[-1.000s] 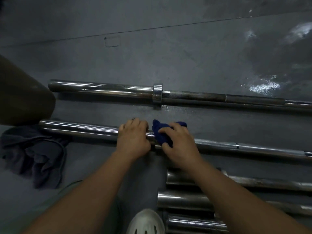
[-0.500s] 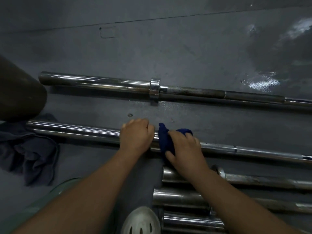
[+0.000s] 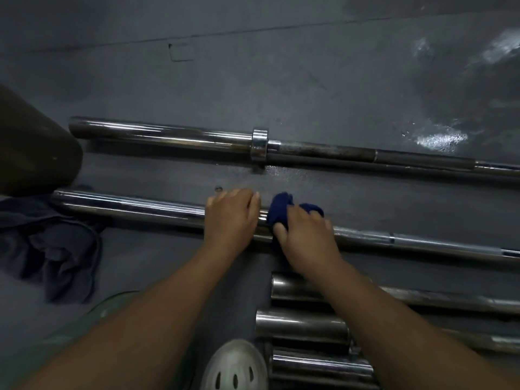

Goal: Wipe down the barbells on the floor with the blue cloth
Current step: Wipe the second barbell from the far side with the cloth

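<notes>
Now: both hands on the second barbell

Your left hand [image 3: 229, 218] wraps over the second barbell [image 3: 126, 208], its grip closed round the shiny sleeve, knuckles up. Just to its right, your right hand [image 3: 305, 239] presses the blue cloth [image 3: 280, 211] onto the same bar. That grip looks curled round the bunched cloth, though blur softens the fingers. The cloth sits on top of the bar, between your two hands, with a fold poking out beyond your fingers.

That bar lies on the grey floor [image 3: 281, 80], running left to right. Beyond it, apart, lies a far barbell [image 3: 168, 135] with a bright collar [image 3: 259, 147] and a duller shaft to the right. Nearer you, at lower right, the ends of three more bars [image 3: 301, 323] lie side by side. A crumpled grey rag [image 3: 56, 249] lies on the floor by the second barbell's left end. Your white shoe [image 3: 235, 367] shows at the bottom edge.
</notes>
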### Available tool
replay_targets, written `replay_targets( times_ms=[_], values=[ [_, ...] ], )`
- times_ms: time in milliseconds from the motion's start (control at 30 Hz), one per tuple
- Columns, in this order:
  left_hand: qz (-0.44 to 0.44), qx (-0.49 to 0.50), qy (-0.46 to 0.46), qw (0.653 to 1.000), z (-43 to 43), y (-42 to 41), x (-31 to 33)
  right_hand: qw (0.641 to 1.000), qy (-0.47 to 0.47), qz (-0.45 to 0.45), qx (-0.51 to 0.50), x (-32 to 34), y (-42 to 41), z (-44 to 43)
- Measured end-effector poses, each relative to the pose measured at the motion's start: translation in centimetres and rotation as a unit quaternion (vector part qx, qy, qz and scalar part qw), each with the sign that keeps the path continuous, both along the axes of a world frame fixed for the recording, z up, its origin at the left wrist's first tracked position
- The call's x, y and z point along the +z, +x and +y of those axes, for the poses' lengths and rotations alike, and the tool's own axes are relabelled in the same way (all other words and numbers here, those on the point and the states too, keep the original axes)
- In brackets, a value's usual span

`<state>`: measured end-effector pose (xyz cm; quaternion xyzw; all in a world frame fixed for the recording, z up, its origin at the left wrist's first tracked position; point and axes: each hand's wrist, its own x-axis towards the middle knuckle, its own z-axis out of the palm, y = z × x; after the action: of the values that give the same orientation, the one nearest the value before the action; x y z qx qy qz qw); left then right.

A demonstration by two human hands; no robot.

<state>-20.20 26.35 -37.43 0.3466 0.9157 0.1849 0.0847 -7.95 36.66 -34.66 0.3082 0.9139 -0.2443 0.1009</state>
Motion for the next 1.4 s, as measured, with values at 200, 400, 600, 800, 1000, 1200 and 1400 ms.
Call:
replay_targets(
  times_ms=[200,400,600,800,1000,1200,1400],
  values=[
    [-0.035,-0.062,-0.015,0.997,-1.6,2.4,-1.3,0.991,0.098,-0.019,0.086,-0.5,2.0,0.1],
    [-0.064,-0.064,-0.018,0.996,1.7,-1.3,-0.3,0.986,0.156,-0.048,0.039,-0.3,-1.0,0.3],
    [-0.030,-0.088,0.045,0.995,0.3,-0.1,-1.3,0.976,0.200,0.020,0.078,-1.3,0.4,0.9],
    [-0.048,-0.098,-0.017,0.994,0.8,-0.6,-1.2,0.989,0.139,-0.042,0.037,-0.9,-2.2,1.3],
    [-0.055,-0.078,0.004,0.995,1.2,-0.8,-0.9,0.997,0.044,-0.028,0.053,-0.4,-2.5,3.7],
    [-0.086,-0.075,-0.032,0.993,1.3,-0.4,0.1,0.998,0.003,-0.037,0.052,-0.8,-2.7,4.1],
    [-0.090,-0.037,-0.028,0.995,0.6,0.3,0.9,0.986,0.084,-0.026,0.139,0.3,-0.5,3.0]
  ],
)
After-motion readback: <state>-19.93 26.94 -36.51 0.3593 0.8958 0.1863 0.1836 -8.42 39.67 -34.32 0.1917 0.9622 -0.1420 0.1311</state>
